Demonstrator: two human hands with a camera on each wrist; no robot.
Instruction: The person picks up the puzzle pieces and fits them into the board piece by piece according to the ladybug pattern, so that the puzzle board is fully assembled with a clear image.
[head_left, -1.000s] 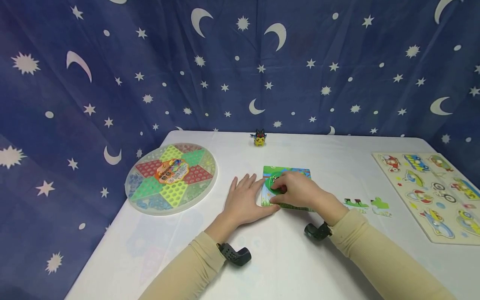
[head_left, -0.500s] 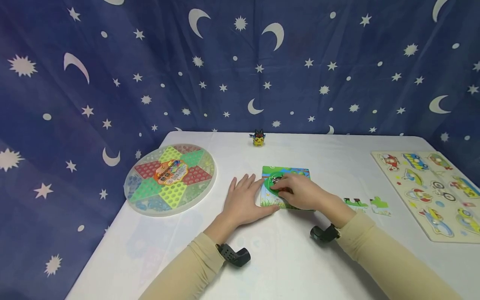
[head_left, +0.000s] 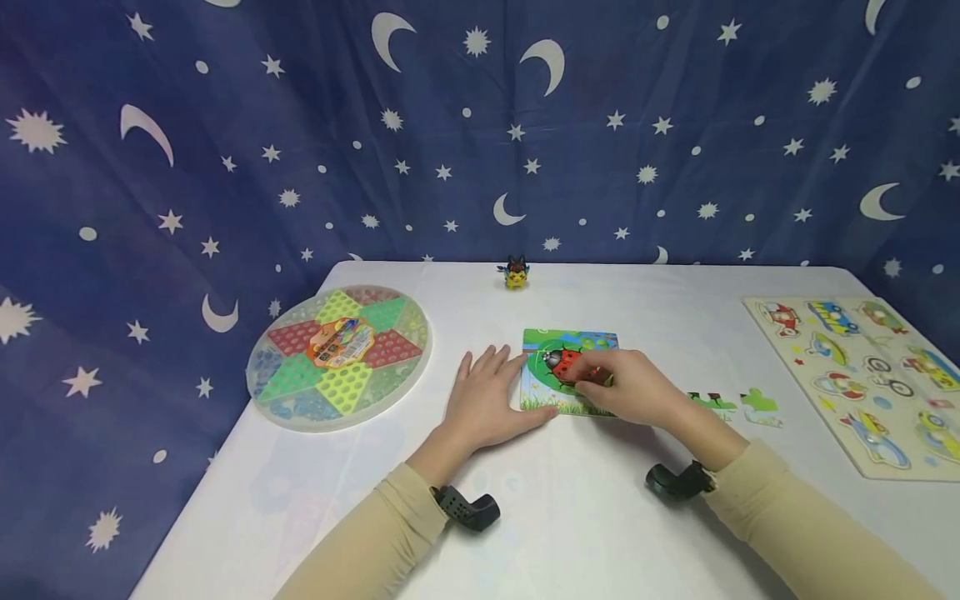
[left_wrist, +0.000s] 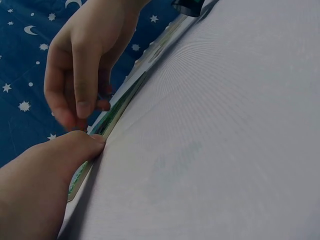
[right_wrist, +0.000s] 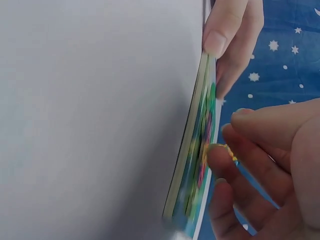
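A small square jigsaw board (head_left: pixel 536 402) with a red ladybug picture (head_left: pixel 561 363) on a green round lies on the white table. My left hand (head_left: pixel 486 402) rests flat at its left side, fingers spread, with the thumb on the near edge; the left wrist view shows that thumb (left_wrist: pixel 75 152) touching the rim. Over the right half of the board is my right hand (head_left: pixel 636 385), covering part of the ladybug. Seen in the right wrist view, the right fingers (right_wrist: pixel 245 192) are loosely bent near the board's surface, thumb apart from them, with nothing visible between.
Two loose jigsaw pieces, one with dark feet (head_left: pixel 712 403) and one green (head_left: pixel 761 403), lie right of the board. A wooden peg puzzle (head_left: pixel 847 433) is at far right. A round star-patterned marble game (head_left: pixel 341 358) lies left. A small yellow-black figurine (head_left: pixel 516 273) stands behind.
My right hand has slid to the right across the board, uncovering more of the ladybug. The left hand stays in place at the board's left side.
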